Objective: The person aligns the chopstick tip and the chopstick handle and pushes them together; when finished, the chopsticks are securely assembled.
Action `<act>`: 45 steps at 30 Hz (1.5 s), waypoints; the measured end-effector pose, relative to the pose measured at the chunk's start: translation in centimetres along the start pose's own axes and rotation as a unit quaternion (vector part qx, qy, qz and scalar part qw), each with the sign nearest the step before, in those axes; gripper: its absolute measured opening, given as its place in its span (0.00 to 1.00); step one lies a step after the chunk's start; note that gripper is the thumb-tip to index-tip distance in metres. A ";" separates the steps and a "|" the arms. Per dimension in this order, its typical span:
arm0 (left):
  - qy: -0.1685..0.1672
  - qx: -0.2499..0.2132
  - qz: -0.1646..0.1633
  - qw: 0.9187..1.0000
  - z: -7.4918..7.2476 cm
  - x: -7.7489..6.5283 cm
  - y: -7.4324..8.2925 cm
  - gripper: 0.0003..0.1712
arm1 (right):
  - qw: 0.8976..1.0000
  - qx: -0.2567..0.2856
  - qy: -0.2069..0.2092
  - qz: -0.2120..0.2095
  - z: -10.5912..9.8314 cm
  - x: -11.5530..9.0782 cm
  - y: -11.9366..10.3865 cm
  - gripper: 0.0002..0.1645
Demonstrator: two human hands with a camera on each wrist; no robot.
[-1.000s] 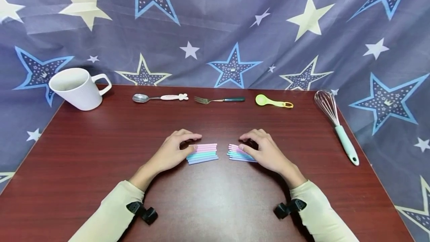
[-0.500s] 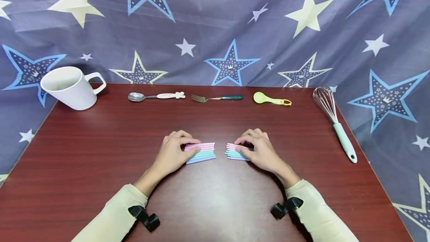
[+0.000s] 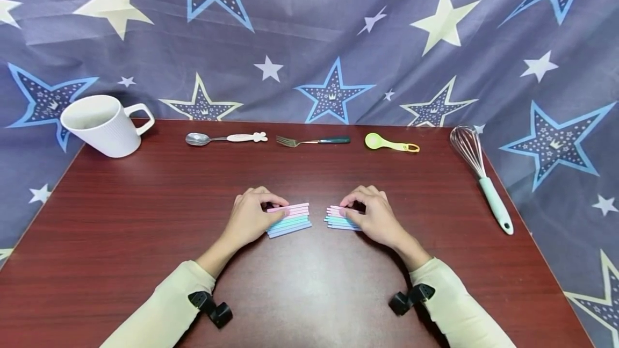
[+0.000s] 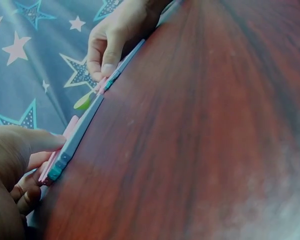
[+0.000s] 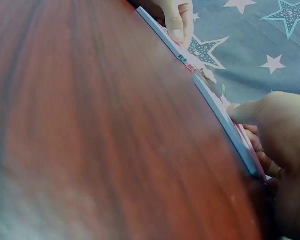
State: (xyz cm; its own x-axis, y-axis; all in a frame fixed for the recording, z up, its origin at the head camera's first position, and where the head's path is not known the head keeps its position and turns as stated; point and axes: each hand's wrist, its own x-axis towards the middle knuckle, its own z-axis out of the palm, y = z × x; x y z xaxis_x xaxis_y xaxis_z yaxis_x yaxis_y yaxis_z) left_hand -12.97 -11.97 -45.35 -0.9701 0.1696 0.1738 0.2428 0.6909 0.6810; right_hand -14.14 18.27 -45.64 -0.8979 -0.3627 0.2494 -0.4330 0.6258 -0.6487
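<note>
Two side-by-side rows of thin pastel sticks, pink through teal to blue, lie on the dark red table, a narrow gap between them. At the left row [image 3: 296, 222], my left hand [image 3: 249, 215] pinches a pink stick [image 4: 71, 126] between thumb and fingertips; that stick stands slightly above the others in the left wrist view. At the right row [image 3: 342, 223], my right hand [image 3: 379, 218] pinches a pink stick [image 5: 224, 101] with thumb and index finger. The outer ends of both rows are partly hidden by the hands.
Along the table's back edge lie a white mug [image 3: 108, 128], a spoon [image 3: 227, 138], a fork [image 3: 314, 141] and a green measuring spoon [image 3: 387, 143]. A whisk [image 3: 483, 181] lies at the right edge. A star-patterned cloth [image 3: 309, 31] hangs behind.
Both hands have closed in on the sticks, thumbs and fingers now pinching at the pink ones. A pink stick at the left row has risen slightly. The head view has shifted a little.
</note>
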 end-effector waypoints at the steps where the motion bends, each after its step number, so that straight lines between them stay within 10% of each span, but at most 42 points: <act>1: 0.002 -0.001 0.000 1.000 0.0 0.0 0.0 0.06 | 1.000 0.000 0.003 0.001 0.0 0.0 0.0 0.07; 18: 0.011 -0.020 0.029 0.999 -0.4 0.1 0.4 0.05 | 0.999 -0.035 0.032 -0.027 -0.3 0.2 -0.5 0.02; 45: 0.040 -0.058 0.084 0.994 -2.5 1.2 2.9 0.04 | 0.984 0.075 0.086 -0.133 -1.6 2.4 -3.0 0.07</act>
State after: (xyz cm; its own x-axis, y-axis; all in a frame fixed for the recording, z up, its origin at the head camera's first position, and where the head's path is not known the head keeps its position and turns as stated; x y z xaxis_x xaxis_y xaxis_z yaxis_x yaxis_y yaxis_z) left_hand -13.39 -11.52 -41.44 -0.9134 0.2160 0.3450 0.4047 0.5716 0.7137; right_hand -15.10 16.62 -41.97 -0.7601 -0.3698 0.5344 -0.6496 0.4100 -0.6402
